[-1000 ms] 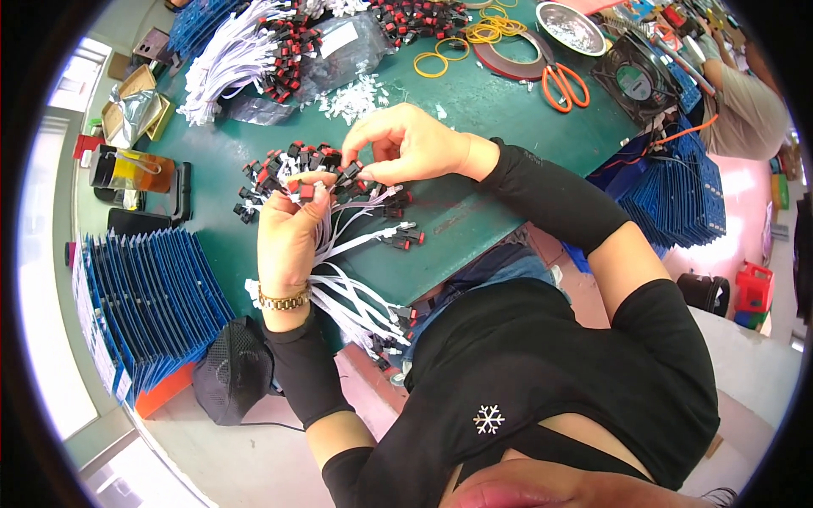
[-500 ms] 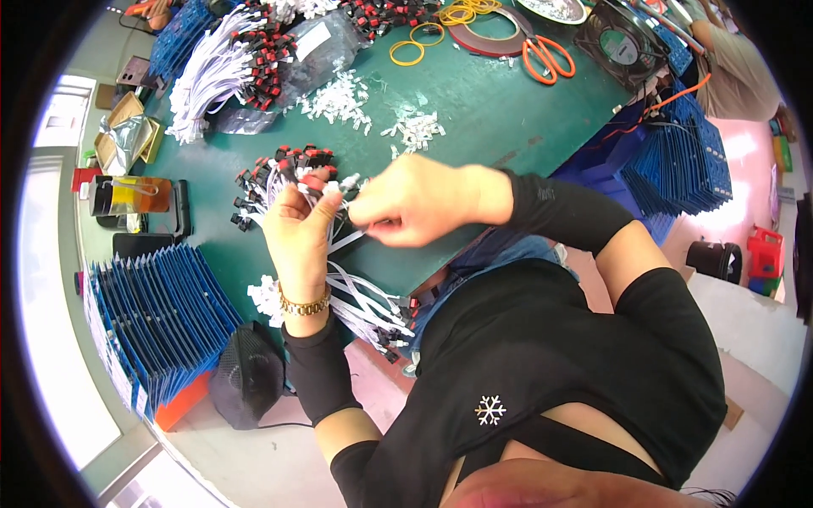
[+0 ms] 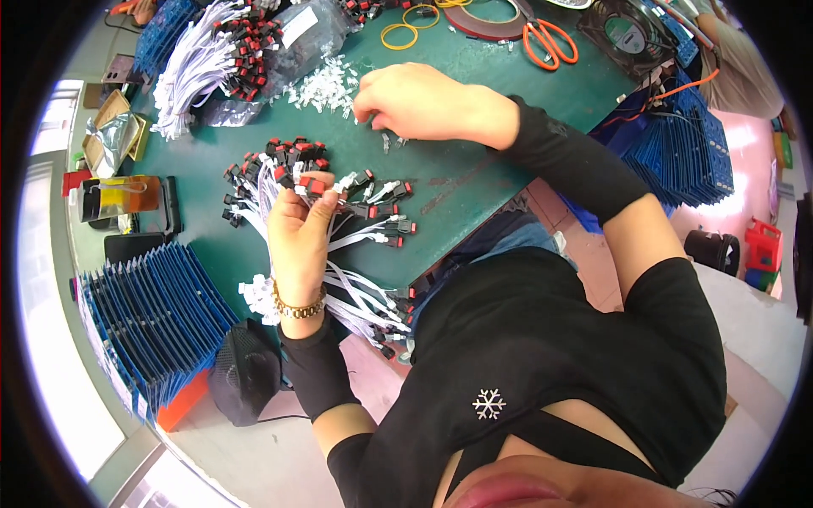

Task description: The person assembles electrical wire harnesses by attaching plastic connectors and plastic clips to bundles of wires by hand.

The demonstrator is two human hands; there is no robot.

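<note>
My left hand (image 3: 298, 229) is closed around white flat cables (image 3: 271, 193) with black-and-red connectors (image 3: 296, 152) at their ends. One connector sticks up between thumb and forefinger, and other cable ends fan out to the right of the hand. Beyond it, my right hand (image 3: 415, 100) is over the table with its fingers curled and their tips together, at the edge of a pile of small clear-white plastic clips (image 3: 322, 87). Whatever those fingertips pinch is hidden. A few loose clips (image 3: 388, 142) lie below the right hand.
A large bundle of white cables (image 3: 190, 72) and a plastic bag (image 3: 305, 38) lie at the far left. Orange-handled scissors (image 3: 550, 46), a tape roll (image 3: 483, 25) and a fan (image 3: 622, 38) are at the far right. Blue circuit boards (image 3: 161, 322) stand in a row near left.
My right hand has moved away from the left hand, up to the clip pile, uncovering the cable ends. The left hand keeps its hold on the cables with little movement.
</note>
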